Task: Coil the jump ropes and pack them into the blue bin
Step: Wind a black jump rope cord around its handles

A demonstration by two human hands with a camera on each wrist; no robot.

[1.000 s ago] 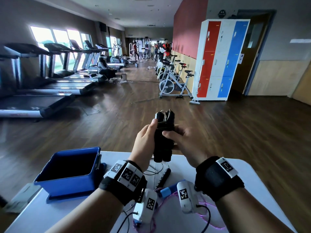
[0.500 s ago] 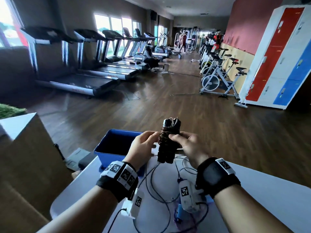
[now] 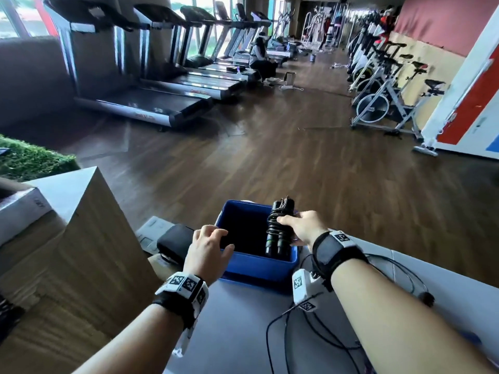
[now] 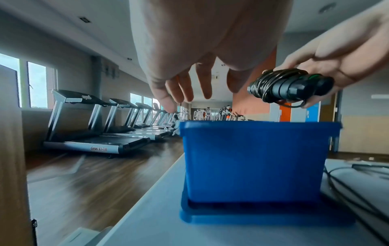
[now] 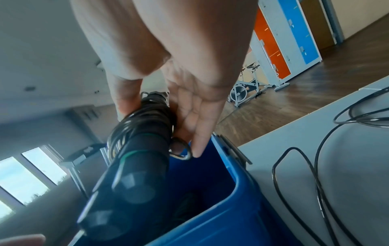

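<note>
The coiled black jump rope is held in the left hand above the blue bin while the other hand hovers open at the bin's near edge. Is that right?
Not quite: the right hand grips the coiled black jump rope above the blue bin, as the head view shows. The left hand is the open one hovering at the bin's near edge; the left wrist view shows its fingers spread and holding nothing.

Treadmills [image 3: 151, 103], exercise bikes [image 3: 383, 103], lockers [image 3: 469, 103], perhaps a black pouch [image 3: 174, 242].

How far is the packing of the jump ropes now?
Done: one black rope is coiled around its handles. In hand: the right hand holds it over the blue bin, not yet released; the left hand hovers near the rim. Left: dropping it in.
</note>
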